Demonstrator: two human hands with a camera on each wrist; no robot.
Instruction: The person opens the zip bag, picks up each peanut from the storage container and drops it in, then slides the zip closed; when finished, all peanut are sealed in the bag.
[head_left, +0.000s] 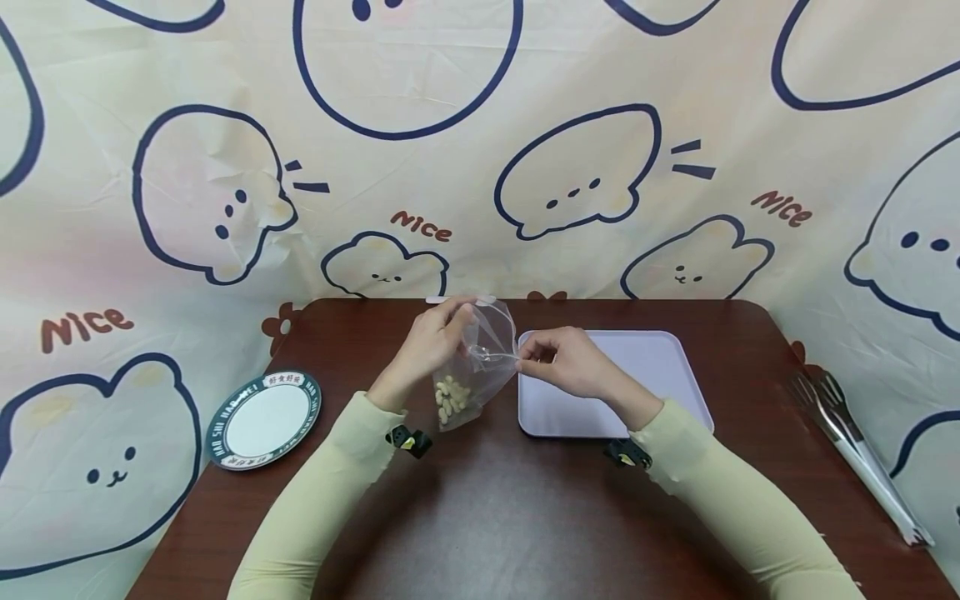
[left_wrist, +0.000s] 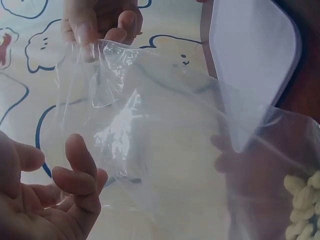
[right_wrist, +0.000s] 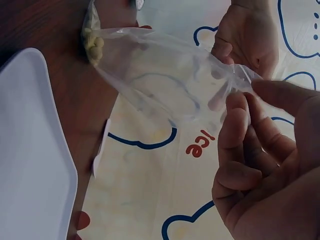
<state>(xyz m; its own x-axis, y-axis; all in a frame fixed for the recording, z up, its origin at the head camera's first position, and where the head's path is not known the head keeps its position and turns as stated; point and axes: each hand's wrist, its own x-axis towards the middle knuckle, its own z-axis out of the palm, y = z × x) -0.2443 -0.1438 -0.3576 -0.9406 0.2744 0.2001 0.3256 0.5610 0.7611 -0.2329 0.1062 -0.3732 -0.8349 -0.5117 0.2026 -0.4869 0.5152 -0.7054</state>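
Note:
A clear plastic bag [head_left: 491, 333] is held up over the table between both hands, its mouth toward the top. Pale yellow pieces like peeled peanuts [head_left: 452, 398] lie gathered in its bottom corner, and show again as pale nuts [left_wrist: 304, 205] in the left wrist view. My left hand [head_left: 431, 342] grips the upper left edge of the bag. At the opposite edge, my right hand [head_left: 566, 360] pinches the film between thumb and fingers. The right wrist view shows the right fingers [right_wrist: 235, 122] curled at the bag's rim.
A pale lavender tray [head_left: 615, 408] sits behind and beneath the right hand. On the left lies a plate [head_left: 266, 421] with a dark green lettered rim. Forks [head_left: 855, 450] rest at the right edge. A slim white item [right_wrist: 101, 150] lies at the far table edge, before a patterned cloth.

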